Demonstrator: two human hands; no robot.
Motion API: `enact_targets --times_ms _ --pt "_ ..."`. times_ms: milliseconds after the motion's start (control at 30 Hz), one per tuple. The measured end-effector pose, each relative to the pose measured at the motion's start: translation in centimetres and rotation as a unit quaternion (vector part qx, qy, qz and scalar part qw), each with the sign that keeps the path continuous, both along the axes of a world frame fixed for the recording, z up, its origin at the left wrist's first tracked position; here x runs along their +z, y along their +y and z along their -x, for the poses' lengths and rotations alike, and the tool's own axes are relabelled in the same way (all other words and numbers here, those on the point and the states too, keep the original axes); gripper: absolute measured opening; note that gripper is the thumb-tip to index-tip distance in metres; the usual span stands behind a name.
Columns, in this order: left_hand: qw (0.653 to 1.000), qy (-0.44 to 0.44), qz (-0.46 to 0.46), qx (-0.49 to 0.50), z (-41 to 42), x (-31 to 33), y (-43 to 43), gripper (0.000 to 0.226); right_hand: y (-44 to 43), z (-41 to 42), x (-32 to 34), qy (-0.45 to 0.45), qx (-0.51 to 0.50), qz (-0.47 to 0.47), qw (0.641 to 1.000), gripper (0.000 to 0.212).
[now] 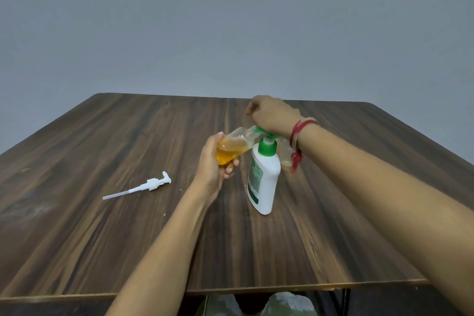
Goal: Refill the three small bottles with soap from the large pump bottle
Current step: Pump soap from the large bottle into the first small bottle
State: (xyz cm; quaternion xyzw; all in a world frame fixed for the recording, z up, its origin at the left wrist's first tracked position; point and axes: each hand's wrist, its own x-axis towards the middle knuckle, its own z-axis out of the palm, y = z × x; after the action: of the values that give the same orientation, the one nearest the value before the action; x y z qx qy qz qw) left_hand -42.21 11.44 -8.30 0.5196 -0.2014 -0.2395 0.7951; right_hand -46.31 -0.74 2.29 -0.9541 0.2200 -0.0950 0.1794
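Two hands meet near the middle of the counter (102,226). Our left hand (214,161) grips a small clear bottle (232,147), roughly half full of amber soap, tilted with its mouth at the green pump head (266,146) of the large white pump bottle (265,179), which stands upright just right of it. Our right hand (272,115) curls over that pump head. Another small bottle (285,155) stands behind, partly hidden. A loose white pump (151,184) lies to the left.
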Motion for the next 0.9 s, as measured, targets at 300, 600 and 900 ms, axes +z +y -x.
enact_targets --times_ms 300,600,900 --pt "1.0 -0.005 -0.008 0.015 -0.17 0.1 0.12 0.044 -0.01 -0.17 -0.29 0.009 0.026 -0.039 0.999 0.034" --pt "1.0 -0.008 -0.006 0.024 0.01 -0.11 -0.15 0.041 -0.03 0.06 -0.26 0.013 0.025 -0.046 0.999 0.032" --pt "1.0 -0.02 0.003 0.021 0.22 0.08 -0.05 0.041 -0.12 -0.11 0.08 -0.009 0.014 -0.015 1.0 0.033"
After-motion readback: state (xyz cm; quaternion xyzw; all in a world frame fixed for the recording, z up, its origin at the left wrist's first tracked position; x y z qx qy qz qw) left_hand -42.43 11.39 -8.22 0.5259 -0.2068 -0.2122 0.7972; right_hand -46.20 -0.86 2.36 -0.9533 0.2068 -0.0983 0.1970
